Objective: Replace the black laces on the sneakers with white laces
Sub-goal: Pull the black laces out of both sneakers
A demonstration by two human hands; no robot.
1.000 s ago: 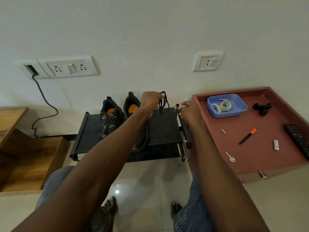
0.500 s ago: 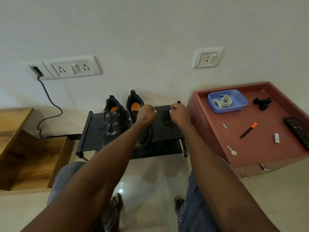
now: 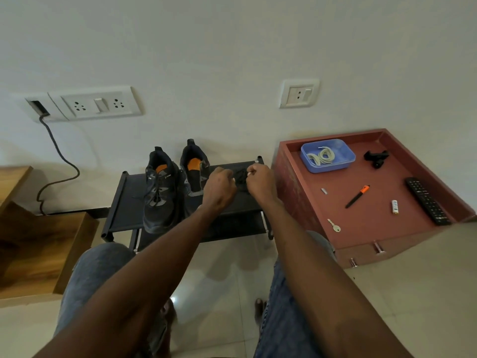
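Progress call, left to right; left sneaker [image 3: 160, 192] on the black shoe rack [image 3: 118, 202] at 11 o'clock of the hands looks fully laced in black, untouched; right sneaker [image 3: 194, 167] just beside it, tongue area looks bare but partly hidden by the left hand, so I'd judge its lace is out, can't confirm; that puts us at roughly 1 of 4 lace operations done, judgement only.

Left hand [image 3: 219, 186] over the rack top, fingers curled, pinching the left edge of the black lace bundle [image 3: 241, 178]; bundle sits between the 2 hands, at 3 o'clock of the left hand, on or just above the rack surface, can't tell which; right hand [image 3: 259, 180] at 3 o'clock of the bundle, fingers curled and gripping its right side.

White laces [image 3: 322, 156] coiled in the blue tray [image 3: 347, 157] on the red cabinet top [image 3: 361, 218], at 2 o'clock of the right hand, well apart, nobody touching them.

Left to do: park the bundle; fetch white lace; thread right sneaker; unlace and relace left sneaker.
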